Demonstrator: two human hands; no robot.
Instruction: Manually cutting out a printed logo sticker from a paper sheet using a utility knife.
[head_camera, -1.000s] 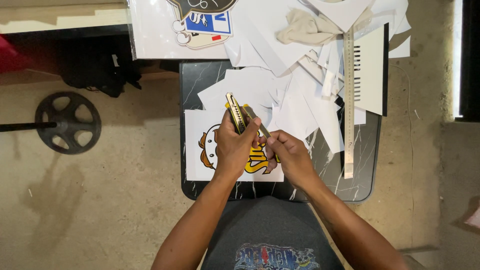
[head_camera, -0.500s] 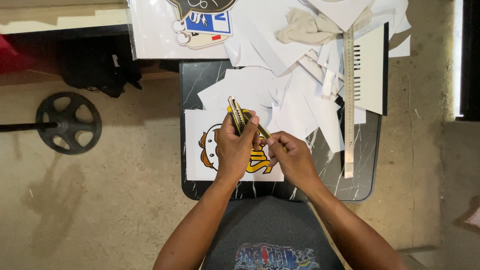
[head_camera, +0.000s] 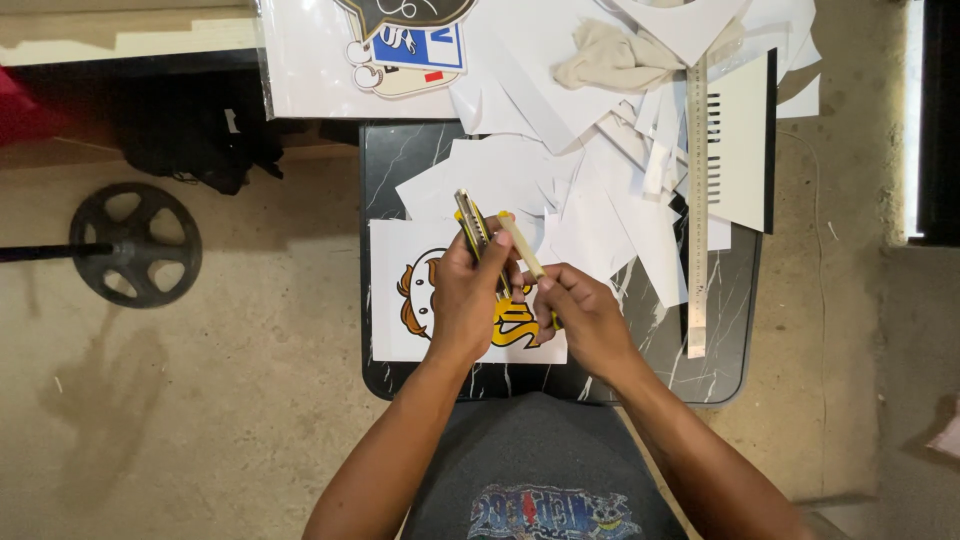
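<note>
Knife gripped in left hand, right hand pinching its beige strip; cartoon print beneath looks uncut.

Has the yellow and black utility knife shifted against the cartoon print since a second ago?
No. The yellow and black utility knife stays in the left hand, its tip above the cartoon print's top edge.
</note>
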